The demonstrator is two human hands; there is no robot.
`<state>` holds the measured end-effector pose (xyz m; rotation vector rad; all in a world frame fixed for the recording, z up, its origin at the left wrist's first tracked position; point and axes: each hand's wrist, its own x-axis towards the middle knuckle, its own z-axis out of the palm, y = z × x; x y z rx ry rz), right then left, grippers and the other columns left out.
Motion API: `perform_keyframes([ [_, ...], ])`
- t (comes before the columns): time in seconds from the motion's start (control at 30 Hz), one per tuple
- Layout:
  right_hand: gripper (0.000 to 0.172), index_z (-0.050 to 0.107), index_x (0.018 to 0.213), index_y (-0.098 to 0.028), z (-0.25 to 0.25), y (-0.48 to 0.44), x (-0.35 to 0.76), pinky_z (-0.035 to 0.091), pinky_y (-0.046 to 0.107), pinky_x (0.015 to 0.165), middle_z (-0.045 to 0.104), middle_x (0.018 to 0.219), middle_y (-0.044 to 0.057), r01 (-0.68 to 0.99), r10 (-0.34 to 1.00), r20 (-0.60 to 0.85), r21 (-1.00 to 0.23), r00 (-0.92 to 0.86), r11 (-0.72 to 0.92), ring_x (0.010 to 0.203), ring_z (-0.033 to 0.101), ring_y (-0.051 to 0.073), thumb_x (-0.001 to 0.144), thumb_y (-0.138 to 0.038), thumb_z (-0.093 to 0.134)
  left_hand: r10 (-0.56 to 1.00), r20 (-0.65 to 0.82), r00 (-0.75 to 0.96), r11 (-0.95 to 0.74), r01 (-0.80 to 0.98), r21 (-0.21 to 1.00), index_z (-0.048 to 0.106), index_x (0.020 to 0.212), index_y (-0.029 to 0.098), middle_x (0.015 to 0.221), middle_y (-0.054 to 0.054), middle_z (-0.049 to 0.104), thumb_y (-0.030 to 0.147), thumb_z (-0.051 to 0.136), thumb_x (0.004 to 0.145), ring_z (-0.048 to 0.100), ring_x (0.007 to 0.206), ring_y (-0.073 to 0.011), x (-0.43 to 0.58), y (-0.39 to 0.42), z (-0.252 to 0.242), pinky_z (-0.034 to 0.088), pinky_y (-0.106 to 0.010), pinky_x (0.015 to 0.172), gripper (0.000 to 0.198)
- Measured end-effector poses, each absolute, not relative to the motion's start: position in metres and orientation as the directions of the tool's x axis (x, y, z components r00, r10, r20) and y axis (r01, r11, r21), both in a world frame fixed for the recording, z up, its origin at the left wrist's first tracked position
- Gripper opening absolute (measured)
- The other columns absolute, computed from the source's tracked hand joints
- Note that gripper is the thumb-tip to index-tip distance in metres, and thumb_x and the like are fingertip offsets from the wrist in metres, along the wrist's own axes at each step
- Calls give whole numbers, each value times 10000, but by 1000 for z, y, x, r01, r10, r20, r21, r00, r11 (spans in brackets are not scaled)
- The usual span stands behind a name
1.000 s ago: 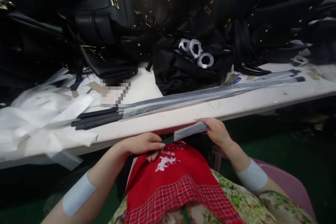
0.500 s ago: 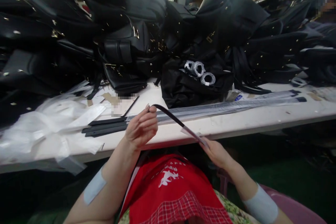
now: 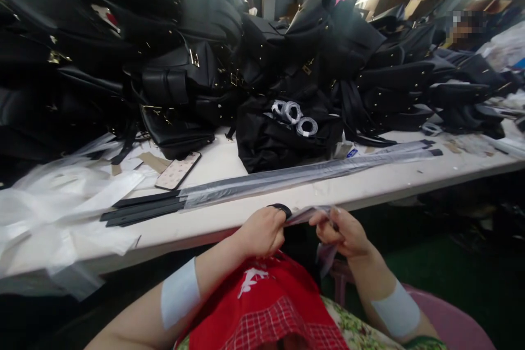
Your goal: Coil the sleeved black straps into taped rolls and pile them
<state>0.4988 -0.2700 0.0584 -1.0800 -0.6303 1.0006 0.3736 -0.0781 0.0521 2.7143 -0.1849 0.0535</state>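
Plainly, the left hand (image 3: 262, 234) clenches a black strap (image 3: 284, 208) curling above its fist; the right hand (image 3: 349, 235) pinches the plastic sleeve (image 3: 302, 215), its length running crosswise between them, by the near edge of the tabletop (image 3: 217, 217).

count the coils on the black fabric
3: the left coil, the middle coil right beside it, and the right coil, a little lower in the picture, all on the black fabric. More may be hidden in its folds.

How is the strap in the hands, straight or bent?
Bent, at least where the black strap curves above the left hand.
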Motion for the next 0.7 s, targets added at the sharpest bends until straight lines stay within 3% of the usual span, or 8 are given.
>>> perform_keyframes([
  [0.1, 557, 677, 745, -140, 51, -268, 518, 198, 217, 374, 158, 363, -119, -307, 860, -93, -949, 502, 76, 323, 118, 55, 903, -613, 428, -120, 59, 991, -900, -133, 415, 559, 825, 167, 758, -102, 629, 302, 339, 938, 603, 729, -253, 371, -90, 59, 488, -385, 729, 282],
  [0.2, 425, 652, 800, -149, 50, -266, 534, 397, 259, 450, 445, 459, -43, 36, 764, -69, -992, 642, -119, 395, 407, 109, 854, -552, 526, -41, -20, 999, -803, -21, 596, 536, 738, 180, 689, -62, 609, 316, 273, 974, 576, 652, -199, 368, -94, 62, 460, -330, 682, 378],
  [0.27, 371, 639, 1024, -147, 51, -265, 533, 522, 360, 727, 663, 842, 85, 384, 711, 117, -895, 693, -226, 773, 630, 212, 787, -432, 645, -23, -124, 992, -598, 86, 797, 500, 677, 190, 599, -15, 564, 385, 263, 984, 521, 547, -148, 365, -95, 62, 426, -279, 595, 434],
  [0.33, 515, 554, 1237, -168, 48, -263, 521, 441, 435, 986, 604, 1208, 143, 614, 798, 236, -764, 555, -201, 1139, 554, 277, 756, -309, 670, -45, -229, 972, -281, 208, 937, 467, 656, 197, 497, 32, 486, 518, 288, 963, 452, 445, -116, 363, -97, 60, 371, -246, 494, 479],
  [0.37, 513, 532, 1268, -180, 45, -261, 510, 407, 437, 1029, 580, 1257, 139, 652, 864, 222, -743, 451, -150, 1188, 524, 276, 775, -268, 640, -65, -259, 964, -105, 252, 962, 459, 659, 199, 459, 53, 445, 584, 326, 934, 433, 412, -108, 363, -98, 60, 361, -238, 470, 492],
  [0.47, 233, 601, 1096, -182, 30, -252, 473, 482, 355, 888, 660, 1010, 86, 528, 964, 29, -841, 263, -119, 950, 616, 212, 903, -239, 483, -49, -233, 971, 387, 233, 892, 481, 696, 187, 434, 77, 433, 645, 487, 853, 480, 410, -106, 369, -96, 65, 439, -245, 515, 484],
  [0.53, 271, 617, 986, -170, 23, -244, 449, 491, 300, 756, 643, 828, 49, 396, 967, -65, -904, 248, -162, 761, 601, 168, 979, -288, 373, 64, -219, 974, 589, 140, 796, 522, 757, 168, 510, 45, 542, 573, 583, 841, 574, 498, -125, 376, -91, 72, 504, -277, 612, 417],
  [0.7, 360, 643, 1048, -155, 39, -233, 420, 453, 251, 672, 591, 759, 22, 171, 996, 6, -985, 91, -9, 675, 534, 129, 989, -411, 397, 333, -190, 923, 620, -63, 782, 586, 863, 145, 801, -65, 722, 487, 656, 832, 700, 804, -201, 400, -89, 68, 524, -350, 829, 350],
])
